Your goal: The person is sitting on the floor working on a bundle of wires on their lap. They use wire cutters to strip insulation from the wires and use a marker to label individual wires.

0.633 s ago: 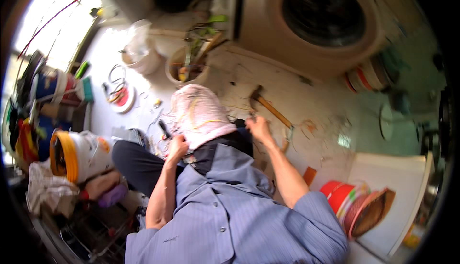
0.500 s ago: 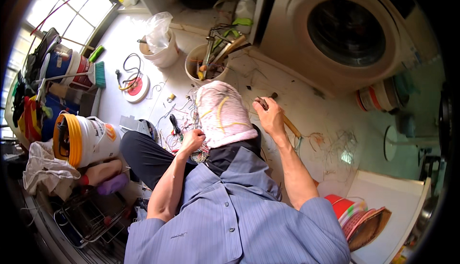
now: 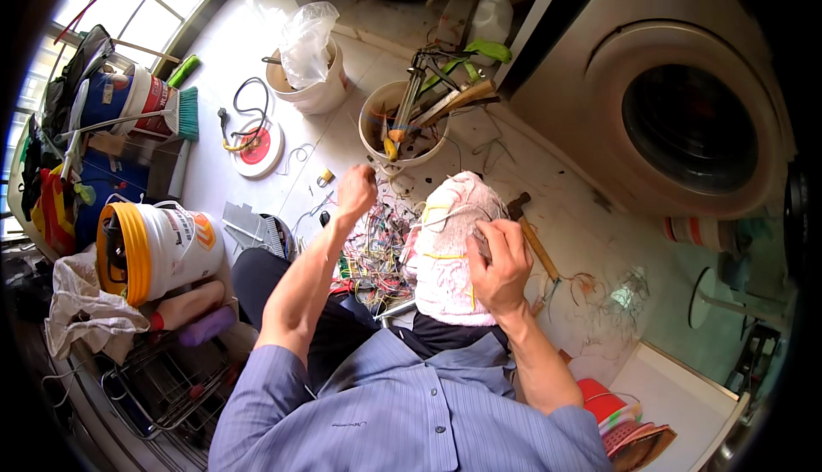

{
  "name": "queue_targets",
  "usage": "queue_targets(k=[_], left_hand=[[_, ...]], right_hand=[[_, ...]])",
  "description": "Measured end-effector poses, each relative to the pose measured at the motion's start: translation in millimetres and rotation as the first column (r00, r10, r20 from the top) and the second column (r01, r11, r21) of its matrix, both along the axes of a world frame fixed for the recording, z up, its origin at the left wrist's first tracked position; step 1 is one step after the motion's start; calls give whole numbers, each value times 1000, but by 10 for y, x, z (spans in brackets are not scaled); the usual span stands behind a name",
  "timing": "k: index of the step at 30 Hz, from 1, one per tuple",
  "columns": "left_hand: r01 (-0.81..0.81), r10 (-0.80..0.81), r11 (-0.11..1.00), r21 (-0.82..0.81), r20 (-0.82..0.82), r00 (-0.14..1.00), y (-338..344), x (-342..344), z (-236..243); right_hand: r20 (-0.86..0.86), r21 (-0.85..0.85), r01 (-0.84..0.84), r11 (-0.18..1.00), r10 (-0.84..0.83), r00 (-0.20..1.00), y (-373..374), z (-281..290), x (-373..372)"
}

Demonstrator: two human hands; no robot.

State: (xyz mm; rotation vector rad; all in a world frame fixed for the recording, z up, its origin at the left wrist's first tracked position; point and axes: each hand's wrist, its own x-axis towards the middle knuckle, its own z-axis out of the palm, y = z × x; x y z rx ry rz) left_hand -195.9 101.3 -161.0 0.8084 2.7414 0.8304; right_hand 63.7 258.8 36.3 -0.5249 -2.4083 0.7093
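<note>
My left hand (image 3: 355, 191) is raised in a fist over a tangle of thin coloured wires (image 3: 377, 245); whatever it pinches is too small to make out. A pink fluffy cloth (image 3: 441, 288) covers my right knee, with a yellow wire and a pale cord lying across it. My right hand (image 3: 503, 271) is closed at the cloth's right side, gripping a small dark brown object (image 3: 481, 248) whose kind does not show. Just beyond it on the floor lies a hammer (image 3: 537, 247) with a wooden handle.
Ahead stand a bucket of tools (image 3: 374, 140) and a white bucket (image 3: 312, 100) with a plastic bag. A red-and-white disc (image 3: 259, 151) lies with a black cord. A washing machine (image 3: 582, 121) fills the right. At left are a yellow-rimmed bucket (image 3: 175, 254) and a broom (image 3: 187, 112).
My left hand has risen forward from the wires beside the cloth. My right hand has come back toward me, onto the cloth's right side. The whole view has shifted.
</note>
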Motion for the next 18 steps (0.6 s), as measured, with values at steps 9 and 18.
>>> queue_targets(k=[9,18], left_hand=[[294,-320,945,-140,-228,920,657,-845,6],[371,-488,826,-424,-209,848,744,-1014,-223]], right_hand=[[54,-75,-23,997,28,998,47,-72,-51],[58,-93,-55,994,61,996,47,-108,-78]])
